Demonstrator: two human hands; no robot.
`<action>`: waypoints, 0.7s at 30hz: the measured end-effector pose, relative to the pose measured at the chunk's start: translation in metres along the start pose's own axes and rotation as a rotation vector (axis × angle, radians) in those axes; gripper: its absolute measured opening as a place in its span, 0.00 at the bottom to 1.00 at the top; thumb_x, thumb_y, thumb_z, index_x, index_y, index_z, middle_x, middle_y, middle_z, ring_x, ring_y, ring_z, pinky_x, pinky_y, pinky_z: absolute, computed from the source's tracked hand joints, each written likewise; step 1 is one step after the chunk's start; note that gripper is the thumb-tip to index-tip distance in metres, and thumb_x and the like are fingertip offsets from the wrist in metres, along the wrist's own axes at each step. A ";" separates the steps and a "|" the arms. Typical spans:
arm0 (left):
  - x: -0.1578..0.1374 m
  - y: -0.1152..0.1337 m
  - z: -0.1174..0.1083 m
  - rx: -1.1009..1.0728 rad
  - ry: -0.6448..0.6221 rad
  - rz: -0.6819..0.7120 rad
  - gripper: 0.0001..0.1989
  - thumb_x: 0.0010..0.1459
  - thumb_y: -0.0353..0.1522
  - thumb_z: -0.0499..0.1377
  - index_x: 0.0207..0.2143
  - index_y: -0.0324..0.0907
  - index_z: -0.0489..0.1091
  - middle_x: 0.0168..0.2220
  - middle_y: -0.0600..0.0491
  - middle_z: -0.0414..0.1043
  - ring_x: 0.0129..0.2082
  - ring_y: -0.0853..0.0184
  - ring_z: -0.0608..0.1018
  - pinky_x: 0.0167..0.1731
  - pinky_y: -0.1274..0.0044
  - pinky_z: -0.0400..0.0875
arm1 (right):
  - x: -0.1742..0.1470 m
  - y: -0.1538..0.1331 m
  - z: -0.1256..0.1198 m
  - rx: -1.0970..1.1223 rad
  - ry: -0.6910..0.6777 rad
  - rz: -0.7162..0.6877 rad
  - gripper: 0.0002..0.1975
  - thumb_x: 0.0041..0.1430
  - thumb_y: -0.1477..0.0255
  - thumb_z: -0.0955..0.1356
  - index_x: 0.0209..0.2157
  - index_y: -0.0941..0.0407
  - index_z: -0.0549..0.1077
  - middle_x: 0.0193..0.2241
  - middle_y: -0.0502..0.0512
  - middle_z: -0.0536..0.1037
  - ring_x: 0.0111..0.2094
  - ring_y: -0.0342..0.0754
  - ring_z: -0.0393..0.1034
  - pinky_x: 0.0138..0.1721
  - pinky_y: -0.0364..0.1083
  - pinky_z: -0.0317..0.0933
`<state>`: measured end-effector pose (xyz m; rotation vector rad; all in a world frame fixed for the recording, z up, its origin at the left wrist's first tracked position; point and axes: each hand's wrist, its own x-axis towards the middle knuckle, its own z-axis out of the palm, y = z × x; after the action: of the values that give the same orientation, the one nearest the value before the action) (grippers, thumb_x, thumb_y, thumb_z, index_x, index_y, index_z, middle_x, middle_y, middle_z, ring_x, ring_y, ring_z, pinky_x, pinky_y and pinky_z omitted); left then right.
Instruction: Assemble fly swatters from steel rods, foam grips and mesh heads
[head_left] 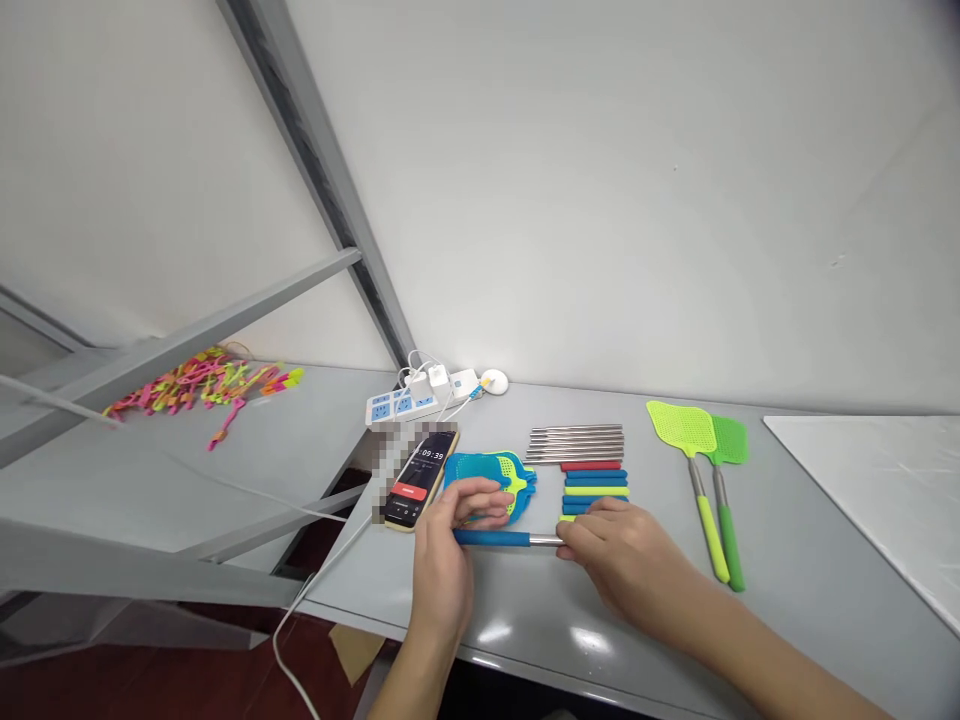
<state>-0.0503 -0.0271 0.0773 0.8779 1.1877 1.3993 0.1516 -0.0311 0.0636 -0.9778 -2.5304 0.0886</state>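
Observation:
My right hand (626,550) pinches the bare end of a metal rod (545,540), which runs into a blue handle (491,538). The rod lies nearly level, just above the table. At the other end, my left hand (446,545) has its palm against the handle's butt, with the fingers loosely stretched out above it; its thumb is hidden. Behind the left fingers lies a pile of blue and yellow-green fly swatter heads (517,485). Blue, yellow and red handle grips (596,478) lie in a stack beyond my right hand, which partly covers them.
Several metal rods (576,442) lie in a row behind the grips. Two green fly swatters (709,510) rest at the right, near a white sheet (862,500). A phone (420,480) and a power strip (405,403) with cables are at left. Colourful small pieces (202,385) lie on the other table.

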 end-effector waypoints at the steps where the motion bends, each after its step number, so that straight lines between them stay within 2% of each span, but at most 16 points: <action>1: 0.001 0.003 -0.004 0.041 0.003 0.027 0.22 0.65 0.44 0.48 0.37 0.38 0.75 0.33 0.47 0.80 0.36 0.59 0.80 0.39 0.69 0.74 | 0.002 -0.002 0.006 0.007 -0.015 -0.021 0.12 0.67 0.76 0.59 0.29 0.55 0.68 0.20 0.49 0.73 0.20 0.45 0.61 0.33 0.48 0.57; 3: 0.000 0.011 -0.014 0.178 -0.007 0.076 0.20 0.64 0.44 0.50 0.38 0.40 0.75 0.35 0.48 0.79 0.35 0.60 0.79 0.39 0.70 0.74 | 0.007 -0.007 0.019 0.016 -0.046 -0.076 0.12 0.68 0.73 0.59 0.30 0.55 0.68 0.18 0.48 0.72 0.18 0.44 0.61 0.40 0.50 0.59; 6: -0.008 0.025 -0.034 0.522 -0.019 0.141 0.16 0.62 0.44 0.56 0.38 0.43 0.76 0.37 0.49 0.79 0.35 0.61 0.77 0.37 0.73 0.71 | 0.018 -0.010 0.026 0.025 -0.024 -0.119 0.12 0.69 0.72 0.59 0.31 0.55 0.69 0.19 0.47 0.72 0.20 0.44 0.63 0.48 0.52 0.57; 8: -0.018 0.031 -0.047 0.749 -0.083 0.151 0.14 0.61 0.44 0.58 0.36 0.45 0.77 0.36 0.50 0.78 0.35 0.61 0.76 0.37 0.75 0.69 | 0.030 -0.010 0.022 0.010 0.034 -0.128 0.11 0.69 0.73 0.60 0.33 0.56 0.70 0.21 0.47 0.73 0.23 0.44 0.66 0.50 0.53 0.56; 10: -0.030 0.030 -0.060 0.868 -0.191 0.105 0.14 0.61 0.43 0.57 0.33 0.46 0.77 0.31 0.52 0.77 0.33 0.63 0.75 0.34 0.76 0.66 | 0.046 -0.012 0.015 -0.025 0.081 -0.163 0.10 0.69 0.73 0.61 0.34 0.55 0.71 0.22 0.47 0.72 0.25 0.43 0.66 0.53 0.55 0.53; 12: -0.043 0.020 -0.072 0.844 -0.234 0.034 0.14 0.62 0.43 0.55 0.31 0.45 0.75 0.27 0.54 0.73 0.28 0.65 0.72 0.30 0.78 0.64 | 0.065 -0.015 0.011 -0.047 0.074 -0.217 0.09 0.68 0.72 0.62 0.34 0.54 0.72 0.24 0.47 0.72 0.27 0.44 0.67 0.54 0.56 0.52; 14: -0.053 0.003 -0.084 0.720 -0.191 -0.026 0.15 0.63 0.44 0.54 0.30 0.44 0.71 0.24 0.56 0.69 0.24 0.68 0.68 0.25 0.79 0.62 | 0.083 -0.019 0.012 -0.031 0.002 -0.224 0.07 0.66 0.68 0.64 0.43 0.52 0.73 0.32 0.51 0.76 0.35 0.48 0.70 0.53 0.55 0.55; 16: -0.059 -0.017 -0.098 0.544 -0.140 -0.099 0.17 0.64 0.46 0.52 0.31 0.43 0.69 0.21 0.59 0.61 0.20 0.72 0.63 0.21 0.81 0.58 | 0.100 -0.020 0.022 -0.011 -0.076 -0.119 0.21 0.63 0.64 0.67 0.57 0.51 0.66 0.48 0.58 0.75 0.49 0.53 0.68 0.53 0.54 0.58; 18: -0.062 -0.034 -0.115 0.351 -0.080 -0.183 0.20 0.64 0.49 0.50 0.33 0.43 0.67 0.18 0.62 0.52 0.16 0.75 0.55 0.16 0.82 0.51 | 0.113 -0.016 0.037 -0.028 -0.140 0.053 0.36 0.60 0.59 0.69 0.65 0.56 0.56 0.61 0.65 0.64 0.61 0.58 0.58 0.56 0.57 0.56; 19: -0.062 -0.039 -0.124 0.273 -0.050 -0.219 0.21 0.64 0.51 0.49 0.34 0.43 0.66 0.18 0.63 0.49 0.14 0.76 0.51 0.14 0.83 0.48 | 0.118 -0.013 0.046 -0.049 -0.170 0.129 0.40 0.59 0.57 0.69 0.66 0.58 0.53 0.63 0.67 0.60 0.64 0.61 0.52 0.59 0.60 0.53; 21: -0.063 -0.043 -0.140 0.182 0.001 -0.257 0.22 0.63 0.52 0.48 0.36 0.43 0.65 0.18 0.64 0.49 0.13 0.77 0.48 0.12 0.83 0.44 | 0.123 -0.005 0.064 -0.060 -0.212 0.192 0.45 0.55 0.53 0.70 0.66 0.61 0.53 0.65 0.71 0.58 0.66 0.67 0.47 0.60 0.67 0.47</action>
<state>-0.1616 -0.1177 0.0085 0.8157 1.3923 1.0975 0.0411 0.0517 0.0514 -1.2952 -2.6339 0.1824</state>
